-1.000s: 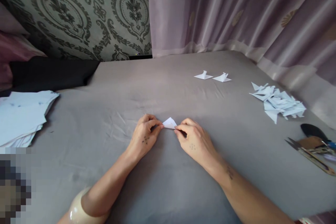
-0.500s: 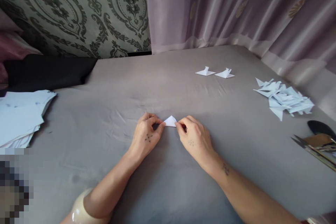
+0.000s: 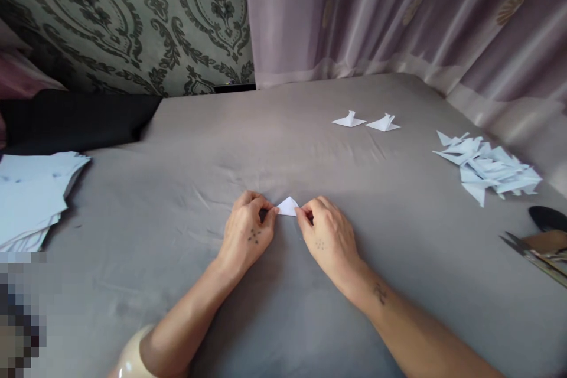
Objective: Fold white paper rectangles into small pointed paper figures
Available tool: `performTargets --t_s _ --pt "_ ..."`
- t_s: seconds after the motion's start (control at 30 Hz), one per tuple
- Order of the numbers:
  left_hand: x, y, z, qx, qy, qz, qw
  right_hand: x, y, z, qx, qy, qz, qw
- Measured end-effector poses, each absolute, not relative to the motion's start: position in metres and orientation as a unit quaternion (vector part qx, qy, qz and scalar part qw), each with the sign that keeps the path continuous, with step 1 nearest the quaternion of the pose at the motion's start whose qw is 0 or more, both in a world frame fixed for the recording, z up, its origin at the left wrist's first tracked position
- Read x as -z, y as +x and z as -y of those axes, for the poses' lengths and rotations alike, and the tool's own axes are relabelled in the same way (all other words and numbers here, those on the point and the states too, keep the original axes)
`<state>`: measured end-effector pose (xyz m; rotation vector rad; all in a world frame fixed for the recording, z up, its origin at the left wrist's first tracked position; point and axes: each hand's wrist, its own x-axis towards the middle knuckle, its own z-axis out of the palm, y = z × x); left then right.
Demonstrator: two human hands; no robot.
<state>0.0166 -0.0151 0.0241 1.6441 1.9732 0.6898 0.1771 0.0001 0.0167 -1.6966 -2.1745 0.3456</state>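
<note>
A small folded white paper (image 3: 288, 207), triangular with its tip pointing away from me, is stretched between my two hands just above or on the grey cloth. My left hand (image 3: 248, 225) pinches its left corner between thumb and fingers. At the right corner, my right hand (image 3: 328, 230) holds it in a similar pinch. Farther back stand two folded paper birds, the left one (image 3: 349, 120) and the right one (image 3: 383, 123), close beside each other. To the right lies a heap of several more folded papers (image 3: 496, 168).
A stack of white paper sheets (image 3: 33, 195) lies at the left, in front of a black cloth or bag (image 3: 80, 121). Scissors (image 3: 531, 254) rest at the right edge beside a dark round object (image 3: 548, 218). Purple curtains (image 3: 354, 18) hang behind the grey-covered surface (image 3: 186, 283).
My view has shifted slightly, so the side objects sit a little farther outward. Both hands keep their pinch on the folded paper, with hardly any movement.
</note>
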Motion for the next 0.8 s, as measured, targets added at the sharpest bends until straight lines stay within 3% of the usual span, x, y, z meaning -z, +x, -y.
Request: performTargets --t_s 0.37,0.6,0.8 --pt "-0.020 0.015 0.013 -0.233 0.602 -0.728 0.231 -0.020 0.176 -0.002 -0.136 -0.617 0.760 0.152" --pt "-0.009 0.020 0.016 -0.240 0.735 -0.630 0.076 -0.021 0.181 -0.003 -0.137 -0.599 0.774 0.153" --pt "-0.010 0.021 0.020 -0.205 0.811 -0.544 0.074 -0.024 0.186 -0.002 -0.141 -0.600 0.777 0.128"
